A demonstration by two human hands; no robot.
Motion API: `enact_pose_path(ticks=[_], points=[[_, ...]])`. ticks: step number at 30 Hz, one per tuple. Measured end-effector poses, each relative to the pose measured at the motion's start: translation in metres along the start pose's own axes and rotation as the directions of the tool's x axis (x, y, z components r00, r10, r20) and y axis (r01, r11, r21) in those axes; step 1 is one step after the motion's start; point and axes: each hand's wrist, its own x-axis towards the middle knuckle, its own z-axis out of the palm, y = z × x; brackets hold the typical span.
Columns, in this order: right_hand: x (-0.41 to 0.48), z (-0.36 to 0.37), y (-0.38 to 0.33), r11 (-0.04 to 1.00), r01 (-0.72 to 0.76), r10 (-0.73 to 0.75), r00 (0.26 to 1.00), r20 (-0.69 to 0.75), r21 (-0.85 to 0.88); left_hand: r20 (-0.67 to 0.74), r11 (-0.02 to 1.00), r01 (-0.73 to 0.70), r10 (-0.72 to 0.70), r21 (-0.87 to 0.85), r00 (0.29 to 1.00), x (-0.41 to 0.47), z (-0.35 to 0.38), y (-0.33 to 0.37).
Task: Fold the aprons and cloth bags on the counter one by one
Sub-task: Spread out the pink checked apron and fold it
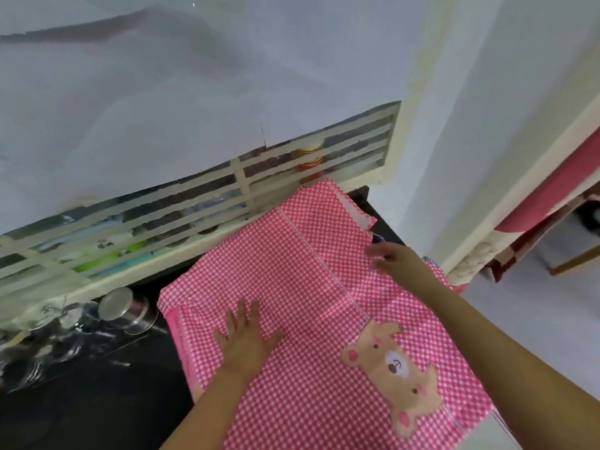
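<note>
A pink-and-white checked apron [308, 277] with a brown bear patch [394, 375] lies spread over the black counter [97, 401]. My left hand [245, 339] presses flat on the apron's left part, fingers straight and spread. Farther right, my right hand [389, 258] reaches across the cloth to its right edge, fingers extended and blurred; whether it pinches the fabric is unclear. A bit of striped blue cloth [431, 262] peeks out beside my right wrist.
Glass jars, one with a metal lid [117, 303], stand on the counter to the left of the apron. A slatted window grille [227, 196] runs behind the counter. A white wall and doorway are at the right.
</note>
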Motion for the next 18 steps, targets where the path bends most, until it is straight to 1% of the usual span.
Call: enact_pose_path(ticks=[2, 5, 8, 10, 12, 14, 15, 16, 18], points=[[-0.025, -0.008, 0.035, 0.998, -0.063, 0.063, 0.998, 0.014, -0.020, -0.106, 0.998, -0.027, 0.021, -0.063, 0.994, -0.009, 0.006, 0.009], [-0.057, -0.022, 0.070, 0.995, -0.103, 0.103, 0.994, 0.026, -0.012, -0.258, 0.987, -0.109, 0.075, -0.121, 0.963, -0.029, 0.019, 0.018], [-0.084, -0.035, 0.096, 0.992, -0.122, 0.121, 0.992, 0.021, 0.032, -0.306, 0.977, -0.123, 0.065, -0.172, 0.950, -0.061, 0.041, 0.025], [-0.103, -0.040, 0.115, 0.992, -0.119, 0.119, 0.993, 0.001, 0.040, -0.367, 0.956, -0.147, 0.046, -0.252, 0.929, -0.086, 0.051, 0.027], [-0.126, -0.042, 0.135, 0.989, -0.136, 0.138, 0.990, -0.025, 0.062, -0.428, 0.925, -0.142, -0.024, -0.352, 0.903, -0.114, 0.056, 0.026], [-0.148, -0.038, 0.156, 0.969, -0.183, 0.198, 0.977, -0.074, 0.167, -0.470, 0.889, -0.080, -0.161, -0.452, 0.868, -0.144, 0.062, 0.021], [-0.157, -0.036, 0.165, 0.950, -0.205, 0.236, 0.965, -0.111, 0.233, -0.468, 0.861, -0.037, -0.240, -0.507, 0.850, -0.158, 0.066, 0.019], [-0.167, -0.032, 0.172, 0.932, -0.221, 0.271, 0.951, -0.150, 0.287, -0.446, 0.823, 0.011, -0.319, -0.568, 0.836, -0.174, 0.074, 0.015], [-0.181, -0.024, 0.187, 0.898, -0.243, 0.343, 0.908, -0.240, 0.366, -0.353, 0.720, 0.102, -0.452, -0.686, 0.819, -0.197, 0.091, 0.010]])
